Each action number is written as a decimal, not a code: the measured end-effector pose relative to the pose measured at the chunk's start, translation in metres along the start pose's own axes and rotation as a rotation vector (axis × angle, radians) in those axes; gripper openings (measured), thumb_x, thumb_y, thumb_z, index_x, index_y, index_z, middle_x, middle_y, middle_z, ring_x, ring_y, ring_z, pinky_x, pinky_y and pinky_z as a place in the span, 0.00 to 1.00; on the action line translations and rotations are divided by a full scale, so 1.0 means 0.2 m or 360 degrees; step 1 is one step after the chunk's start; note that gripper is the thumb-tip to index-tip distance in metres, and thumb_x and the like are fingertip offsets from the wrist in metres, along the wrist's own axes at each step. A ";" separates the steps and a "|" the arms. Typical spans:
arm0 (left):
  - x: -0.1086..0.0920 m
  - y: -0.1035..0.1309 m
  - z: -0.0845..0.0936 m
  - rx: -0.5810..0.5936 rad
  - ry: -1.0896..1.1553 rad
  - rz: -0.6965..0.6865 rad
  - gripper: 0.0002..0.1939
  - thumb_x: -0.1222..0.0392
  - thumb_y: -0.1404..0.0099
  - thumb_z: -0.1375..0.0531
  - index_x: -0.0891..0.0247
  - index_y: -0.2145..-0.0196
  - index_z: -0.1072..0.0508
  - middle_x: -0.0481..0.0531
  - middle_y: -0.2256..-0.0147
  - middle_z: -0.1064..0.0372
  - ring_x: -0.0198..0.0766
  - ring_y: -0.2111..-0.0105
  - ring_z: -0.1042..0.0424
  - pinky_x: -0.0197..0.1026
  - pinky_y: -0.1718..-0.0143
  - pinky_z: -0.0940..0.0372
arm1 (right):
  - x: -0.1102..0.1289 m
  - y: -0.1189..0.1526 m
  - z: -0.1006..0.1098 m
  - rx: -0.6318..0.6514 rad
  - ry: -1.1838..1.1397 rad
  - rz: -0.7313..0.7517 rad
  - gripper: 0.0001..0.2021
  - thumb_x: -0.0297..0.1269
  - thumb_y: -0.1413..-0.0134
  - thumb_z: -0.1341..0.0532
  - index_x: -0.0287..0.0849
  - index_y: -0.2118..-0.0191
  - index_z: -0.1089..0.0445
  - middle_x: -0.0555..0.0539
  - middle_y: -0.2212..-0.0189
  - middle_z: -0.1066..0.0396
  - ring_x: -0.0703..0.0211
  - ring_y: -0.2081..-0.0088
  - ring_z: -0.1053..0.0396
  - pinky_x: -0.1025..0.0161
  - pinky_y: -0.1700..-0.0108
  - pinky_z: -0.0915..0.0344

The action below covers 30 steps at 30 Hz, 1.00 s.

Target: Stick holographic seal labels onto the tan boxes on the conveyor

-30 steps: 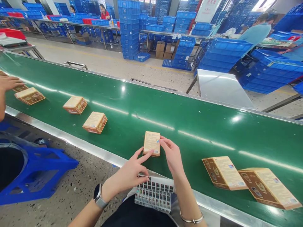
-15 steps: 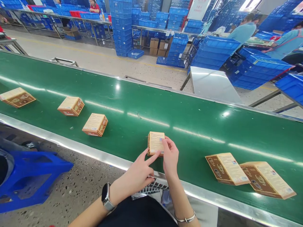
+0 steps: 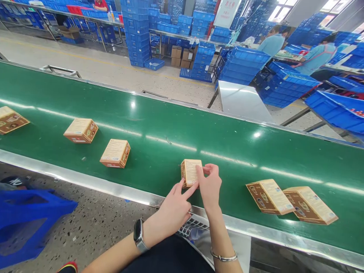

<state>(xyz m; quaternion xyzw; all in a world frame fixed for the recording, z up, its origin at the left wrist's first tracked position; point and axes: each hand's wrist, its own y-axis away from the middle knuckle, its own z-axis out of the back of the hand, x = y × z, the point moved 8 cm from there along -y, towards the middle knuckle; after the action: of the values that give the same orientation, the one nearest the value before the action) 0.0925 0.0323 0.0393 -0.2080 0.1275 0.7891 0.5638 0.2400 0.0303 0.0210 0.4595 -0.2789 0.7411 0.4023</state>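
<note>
A small cream and brown box (image 3: 191, 171) stands on the green belt (image 3: 159, 151) in front of me. My left hand (image 3: 174, 206), with a watch on its wrist, touches the box's left side and near edge with two spread fingers. My right hand (image 3: 209, 185), with a bracelet, has its thumb on the printed top and its index finger at the right side, gripping the box. Two similar boxes, one (image 3: 115, 152) and another (image 3: 81, 130), sit to the left. At the right, one box (image 3: 270, 196) touches another (image 3: 309, 204).
A further box (image 3: 11, 120) lies at the far left of the belt. Beyond the belt are a metal table (image 3: 241, 100) and stacked blue crates (image 3: 138, 34). A blue stool (image 3: 31, 220) stands at lower left. People in light blue sit at the back right.
The view has shifted. My right thumb has moved over the box's top, covering the small blue label, and both hands remain at the box.
</note>
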 end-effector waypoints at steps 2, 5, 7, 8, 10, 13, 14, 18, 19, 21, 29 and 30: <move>-0.01 -0.01 -0.01 0.0002 0.0033 -0.0014 0.07 0.68 0.41 0.32 0.66 0.77 0.21 0.53 0.31 0.49 0.67 0.35 0.43 0.61 0.38 0.39 | 0.01 -0.02 0.04 -0.0034 0.0070 0.0037 0.18 0.53 0.51 0.41 0.45 0.61 0.37 0.44 0.72 0.24 0.46 0.66 0.26 0.53 0.63 0.33; 0.00 0.00 0.00 -0.0031 0.0206 0.0014 0.06 0.67 0.38 0.34 0.62 0.73 0.20 0.51 0.32 0.47 0.61 0.34 0.45 0.59 0.38 0.39 | 0.03 -0.03 0.14 -0.0075 0.0145 0.0113 0.19 0.53 0.49 0.44 0.43 0.58 0.35 0.41 0.70 0.23 0.45 0.65 0.26 0.51 0.61 0.33; 0.04 0.01 0.03 -0.0048 0.0392 0.0139 0.05 0.66 0.38 0.34 0.61 0.71 0.20 0.52 0.33 0.43 0.57 0.34 0.43 0.55 0.38 0.39 | 0.05 0.01 0.23 -0.0063 0.0185 0.0208 0.19 0.53 0.47 0.44 0.44 0.59 0.32 0.39 0.64 0.22 0.45 0.61 0.25 0.52 0.60 0.33; 0.06 0.02 0.04 -0.0043 0.0478 0.0224 0.04 0.66 0.38 0.33 0.61 0.71 0.20 0.53 0.36 0.38 0.55 0.36 0.39 0.54 0.40 0.38 | 0.07 0.03 0.27 -0.0009 0.0208 0.0281 0.18 0.53 0.45 0.43 0.44 0.59 0.31 0.40 0.62 0.22 0.46 0.59 0.25 0.53 0.59 0.32; 0.11 0.05 0.08 -0.0020 0.0600 0.0384 0.03 0.66 0.36 0.34 0.61 0.68 0.20 0.54 0.47 0.25 0.49 0.47 0.28 0.48 0.47 0.34 | 0.11 0.11 0.28 0.0276 0.0277 0.0508 0.17 0.54 0.41 0.42 0.46 0.58 0.28 0.42 0.60 0.22 0.48 0.58 0.25 0.55 0.59 0.30; 0.15 0.08 0.13 0.0003 0.0683 0.0513 0.05 0.63 0.32 0.38 0.60 0.64 0.20 0.48 0.65 0.19 0.40 0.65 0.23 0.38 0.62 0.33 | 0.16 0.28 0.23 0.0837 0.0356 0.0831 0.15 0.52 0.38 0.40 0.48 0.56 0.26 0.44 0.60 0.22 0.49 0.57 0.24 0.56 0.56 0.28; 0.16 0.09 0.15 0.0010 0.0730 0.0551 0.05 0.62 0.32 0.38 0.59 0.63 0.20 0.46 0.67 0.20 0.38 0.67 0.23 0.36 0.66 0.35 | 0.17 0.32 0.22 0.0963 0.0384 0.0900 0.13 0.50 0.37 0.40 0.49 0.57 0.26 0.45 0.62 0.22 0.50 0.58 0.24 0.56 0.57 0.28; 0.20 0.13 0.17 0.0078 0.0896 0.0746 0.04 0.60 0.37 0.35 0.59 0.66 0.19 0.44 0.69 0.21 0.36 0.69 0.25 0.33 0.69 0.40 | 0.21 0.36 0.19 0.1129 0.0454 0.0987 0.13 0.45 0.33 0.43 0.48 0.66 0.26 0.49 0.71 0.24 0.55 0.67 0.26 0.60 0.64 0.28; 0.20 0.13 0.16 0.0099 0.0905 0.0776 0.04 0.60 0.37 0.35 0.59 0.67 0.18 0.45 0.70 0.21 0.36 0.69 0.26 0.33 0.70 0.41 | 0.21 0.35 0.18 0.1145 0.0455 0.0974 0.14 0.45 0.32 0.43 0.48 0.67 0.27 0.49 0.72 0.24 0.55 0.67 0.26 0.60 0.64 0.28; 0.21 0.14 0.16 0.0126 0.0895 0.0798 0.06 0.59 0.37 0.36 0.59 0.69 0.18 0.45 0.72 0.21 0.36 0.71 0.27 0.33 0.71 0.43 | 0.21 0.33 0.17 0.1175 0.0444 0.0950 0.15 0.45 0.33 0.43 0.48 0.69 0.27 0.50 0.72 0.25 0.55 0.68 0.26 0.61 0.66 0.28; 0.22 0.16 0.13 0.0125 0.0879 0.0805 0.10 0.58 0.35 0.38 0.60 0.71 0.18 0.47 0.75 0.23 0.36 0.74 0.30 0.34 0.72 0.45 | 0.27 0.39 0.13 0.1003 0.0378 0.1264 0.07 0.41 0.33 0.42 0.50 0.56 0.26 0.46 0.62 0.22 0.50 0.60 0.24 0.52 0.57 0.28; 0.22 0.16 0.13 0.0121 0.0889 0.0809 0.10 0.58 0.35 0.38 0.61 0.71 0.18 0.47 0.75 0.23 0.36 0.73 0.30 0.35 0.72 0.45 | 0.29 0.41 0.12 0.0983 0.0379 0.1336 0.08 0.39 0.32 0.43 0.49 0.58 0.26 0.46 0.63 0.22 0.51 0.60 0.24 0.52 0.57 0.29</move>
<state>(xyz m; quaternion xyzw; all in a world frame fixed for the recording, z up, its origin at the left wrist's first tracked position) 0.0459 0.0694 0.0411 -0.3559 0.3529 0.8113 0.3009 0.1660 -0.0111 0.0793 0.3182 -0.1602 0.9328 -0.0540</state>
